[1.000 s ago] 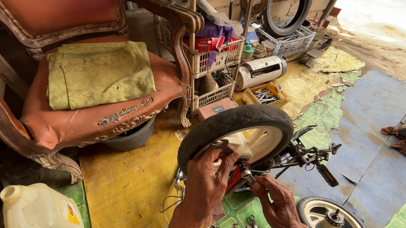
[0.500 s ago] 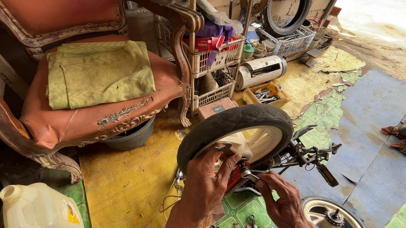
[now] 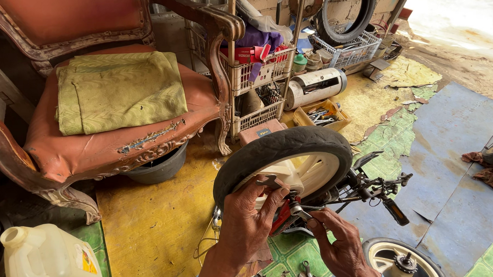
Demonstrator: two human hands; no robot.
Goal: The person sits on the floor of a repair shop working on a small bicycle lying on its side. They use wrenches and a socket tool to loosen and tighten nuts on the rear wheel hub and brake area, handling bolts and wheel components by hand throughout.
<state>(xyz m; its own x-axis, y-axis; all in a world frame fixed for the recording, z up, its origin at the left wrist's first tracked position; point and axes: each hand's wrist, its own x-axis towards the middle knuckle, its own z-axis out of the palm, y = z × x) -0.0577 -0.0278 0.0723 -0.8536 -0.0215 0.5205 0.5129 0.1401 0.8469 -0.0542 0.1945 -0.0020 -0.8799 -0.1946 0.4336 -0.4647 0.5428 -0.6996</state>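
A small upturned bike shows its black tyre on a cream wheel in front of me. My left hand grips a grey open-end wrench against the wheel near the hub. My right hand holds a second metal tool on the axle nut, just below the left thumb. The two hands almost touch at the hub. Behind the wheel lie the bike's black handlebar and brake lever. The red frame is mostly hidden by my hands.
An ornate wooden armchair with a green cloth stands at the left, above a dark bowl. Also around: white jug, wire rack, metal cylinder, yellow tool tray, second wheel, spare tyre.
Both hands stay at the hub. The wrench in my left hand has shifted slightly up and left, and my right fingers have adjusted a little on the axle tool.
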